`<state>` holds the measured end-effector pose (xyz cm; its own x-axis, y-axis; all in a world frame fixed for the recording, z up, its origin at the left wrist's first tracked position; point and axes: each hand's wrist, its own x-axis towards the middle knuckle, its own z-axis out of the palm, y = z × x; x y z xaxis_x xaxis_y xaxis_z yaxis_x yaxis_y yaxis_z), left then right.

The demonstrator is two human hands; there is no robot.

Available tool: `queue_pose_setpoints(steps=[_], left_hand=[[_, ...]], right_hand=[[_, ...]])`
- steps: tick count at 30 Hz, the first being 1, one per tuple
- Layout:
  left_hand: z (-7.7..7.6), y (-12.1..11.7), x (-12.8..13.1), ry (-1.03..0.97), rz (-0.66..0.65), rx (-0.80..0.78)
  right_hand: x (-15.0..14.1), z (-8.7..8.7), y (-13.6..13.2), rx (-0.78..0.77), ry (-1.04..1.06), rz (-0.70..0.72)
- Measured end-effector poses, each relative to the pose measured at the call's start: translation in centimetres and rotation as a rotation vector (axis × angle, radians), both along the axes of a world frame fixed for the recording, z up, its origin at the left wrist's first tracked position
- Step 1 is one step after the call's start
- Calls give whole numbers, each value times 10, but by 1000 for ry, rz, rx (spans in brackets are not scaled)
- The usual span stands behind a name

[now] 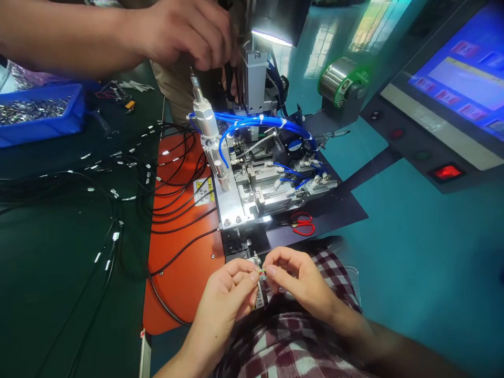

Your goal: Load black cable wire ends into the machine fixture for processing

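Thin coloured wires [262,271], green and red among them, bridge the small gap between my fingertips. My left hand [230,294] is closed in a pinch on their left end. Close beside it, my right hand [301,278] pinches them from the right. A black cable [167,310] curves over the orange base toward my left wrist; whether it joins these wires is hidden. Just beyond my hands stands a metal bench machine [268,184] with blue air tubes [262,122]. Red-handled scissors [303,224] lie on its dark plate, ahead of my right hand.
Another person's hand [189,31] reaches over the machine's far side. Black cables with shiny metal ends [114,236] spread across the dark green table [47,262]. A blue bin [43,128] holds small metal parts. A solder wire spool [338,81] and a control screen [464,79] stand at right.
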<state>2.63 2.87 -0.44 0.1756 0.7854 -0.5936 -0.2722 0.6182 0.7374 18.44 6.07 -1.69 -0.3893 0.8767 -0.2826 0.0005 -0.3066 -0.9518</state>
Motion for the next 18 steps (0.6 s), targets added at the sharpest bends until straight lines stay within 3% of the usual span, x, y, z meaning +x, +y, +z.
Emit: queue_pose_setpoints(steps=[11,18], left_hand=[[1,1,1,3,-5,-11],[5,1,1,-39,31,-1]], right_hand=[[-1,-4,0,27,-38,21],[0,-7,-2,-140,175,24]])
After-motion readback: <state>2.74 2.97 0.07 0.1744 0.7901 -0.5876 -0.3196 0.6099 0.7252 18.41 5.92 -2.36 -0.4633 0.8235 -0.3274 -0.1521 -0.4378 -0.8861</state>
